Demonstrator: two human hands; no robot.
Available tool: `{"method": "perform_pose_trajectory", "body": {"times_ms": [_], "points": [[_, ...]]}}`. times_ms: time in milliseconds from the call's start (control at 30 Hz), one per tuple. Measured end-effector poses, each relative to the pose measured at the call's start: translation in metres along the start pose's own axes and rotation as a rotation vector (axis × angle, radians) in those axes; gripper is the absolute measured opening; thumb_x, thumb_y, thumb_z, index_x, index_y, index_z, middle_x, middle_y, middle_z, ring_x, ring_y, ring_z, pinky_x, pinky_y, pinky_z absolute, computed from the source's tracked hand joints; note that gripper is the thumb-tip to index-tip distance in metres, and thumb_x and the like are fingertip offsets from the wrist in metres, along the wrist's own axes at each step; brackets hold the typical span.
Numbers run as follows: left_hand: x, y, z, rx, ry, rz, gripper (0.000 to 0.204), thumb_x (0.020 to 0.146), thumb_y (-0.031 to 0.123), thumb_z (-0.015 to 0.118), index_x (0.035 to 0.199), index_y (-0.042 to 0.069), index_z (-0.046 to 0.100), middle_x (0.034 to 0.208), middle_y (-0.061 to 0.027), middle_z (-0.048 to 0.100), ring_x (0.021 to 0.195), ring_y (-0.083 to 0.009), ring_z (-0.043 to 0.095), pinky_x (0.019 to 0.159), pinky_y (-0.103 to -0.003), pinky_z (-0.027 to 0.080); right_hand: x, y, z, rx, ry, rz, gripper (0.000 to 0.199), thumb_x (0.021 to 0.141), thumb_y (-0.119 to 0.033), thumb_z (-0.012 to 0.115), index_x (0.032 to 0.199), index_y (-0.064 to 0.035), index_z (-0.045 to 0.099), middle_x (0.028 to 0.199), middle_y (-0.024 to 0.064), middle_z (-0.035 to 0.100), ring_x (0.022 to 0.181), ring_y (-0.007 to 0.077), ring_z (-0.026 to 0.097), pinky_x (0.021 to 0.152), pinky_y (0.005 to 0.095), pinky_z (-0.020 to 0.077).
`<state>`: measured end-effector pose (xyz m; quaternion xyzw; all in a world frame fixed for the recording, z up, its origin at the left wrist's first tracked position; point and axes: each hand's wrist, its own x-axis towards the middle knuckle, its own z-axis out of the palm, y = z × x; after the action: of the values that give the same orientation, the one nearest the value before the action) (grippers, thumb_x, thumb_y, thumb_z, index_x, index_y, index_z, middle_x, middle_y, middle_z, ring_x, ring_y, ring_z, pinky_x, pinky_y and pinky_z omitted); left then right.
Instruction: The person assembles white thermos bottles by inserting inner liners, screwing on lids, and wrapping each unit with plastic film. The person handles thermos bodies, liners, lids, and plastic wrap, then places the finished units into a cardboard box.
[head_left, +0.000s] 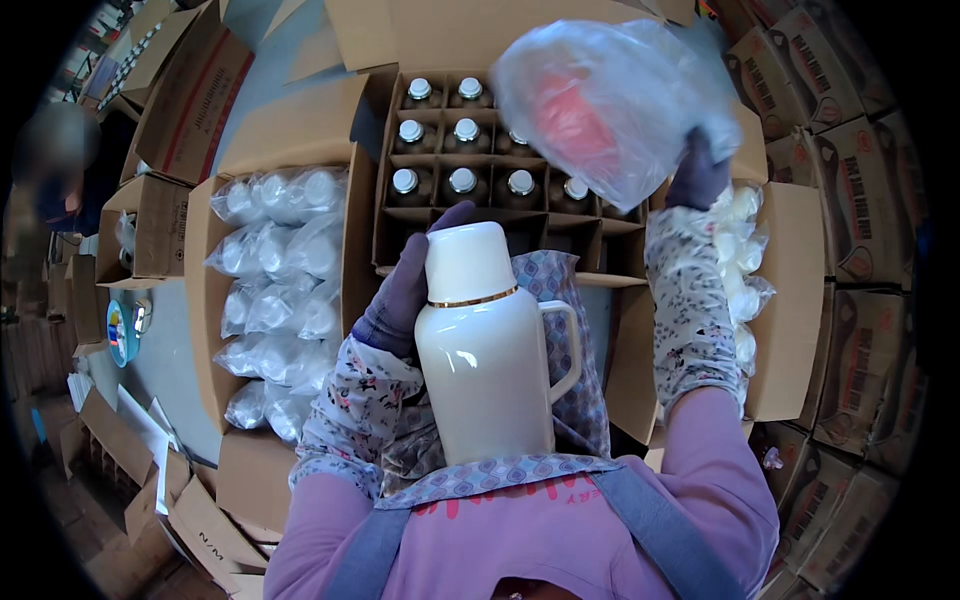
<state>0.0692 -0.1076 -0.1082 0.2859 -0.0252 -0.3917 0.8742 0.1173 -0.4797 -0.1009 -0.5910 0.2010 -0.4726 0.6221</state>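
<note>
My left hand (408, 290), in a purple glove, grips a white vacuum flask (485, 350) with a gold band and a side handle, held upright against my chest. Raised at the upper right, my right hand (697, 172) holds a clear plastic bag (610, 100) with something red inside. Straight ahead stands an open cardboard box with dividers (480, 150); several silver-capped dark flask inners sit in its cells, and the nearer cells look empty.
An open carton (205, 290) at my left holds several white items in plastic bags. Another carton (790, 300) at my right holds bagged white pieces. Stacked closed boxes (860, 200) line the right side. A person stands far left among flat cardboard.
</note>
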Motion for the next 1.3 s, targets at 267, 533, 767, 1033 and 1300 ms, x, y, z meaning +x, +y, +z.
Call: {"method": "perform_pose_trajectory", "body": {"times_ms": [267,533,767,1033,1300], "points": [[-0.015,0.019,0.018,0.489,0.204,0.155,0.113,0.071,0.049,0.077,0.149,-0.001,0.011,0.131,-0.0174,0.050,0.118,-0.0235,0.052,0.098,-0.033,0.043,-0.017,0.096,-0.147,-1.665,-1.027,0.380,0.061,0.076,-0.059,0.059,0.108,-0.0070,0.067,0.108,0.0188,0.066,0.101,0.0352,0.063,0.086,0.0413,0.0484],[-0.014,0.013,0.054,0.729,0.150,0.219,0.135,0.052,0.031,0.092,0.150,0.009,0.003,0.122,-0.0144,0.047,0.120,-0.0236,0.047,0.098,-0.038,0.041,-0.102,-0.115,0.031,-0.233,-1.477,0.295,0.061,0.081,-0.030,0.068,0.132,-0.0021,0.050,0.120,0.0155,0.061,0.110,0.0241,0.059,0.098,0.0362,0.0444],[-0.018,0.010,0.045,0.675,0.010,0.162,0.149,0.053,0.030,0.093,0.147,0.017,-0.023,0.148,-0.0224,0.024,0.131,-0.0333,0.037,0.107,-0.045,0.032,-0.058,-0.115,0.086,0.315,-2.030,0.626,0.080,0.073,-0.021,0.075,0.143,-0.0072,0.039,0.141,0.0141,0.046,0.127,0.0241,0.046,0.107,0.0377,0.0362],[-0.020,0.035,0.048,0.683,0.105,-0.084,0.125,0.062,0.010,0.084,0.152,0.014,-0.002,0.140,-0.0254,0.039,0.128,-0.0274,0.044,0.104,-0.037,0.037,-0.052,-0.075,0.060,-0.155,-1.508,0.420,0.075,0.072,-0.020,0.077,0.135,-0.0023,0.039,0.132,0.0173,0.049,0.123,0.0250,0.048,0.101,0.0393,0.0418],[-0.071,0.094,0.017,0.734,0.336,0.047,0.112,0.068,0.035,0.078,0.151,0.004,0.011,0.121,-0.0115,0.053,0.109,-0.0212,0.054,0.097,-0.033,0.042,-0.076,0.146,-0.091,-1.487,-1.189,-0.267,0.096,0.055,-0.035,0.082,0.136,-0.0116,0.036,0.142,0.0193,0.033,0.135,0.0387,0.030,0.108,0.0488,0.0320]]}}
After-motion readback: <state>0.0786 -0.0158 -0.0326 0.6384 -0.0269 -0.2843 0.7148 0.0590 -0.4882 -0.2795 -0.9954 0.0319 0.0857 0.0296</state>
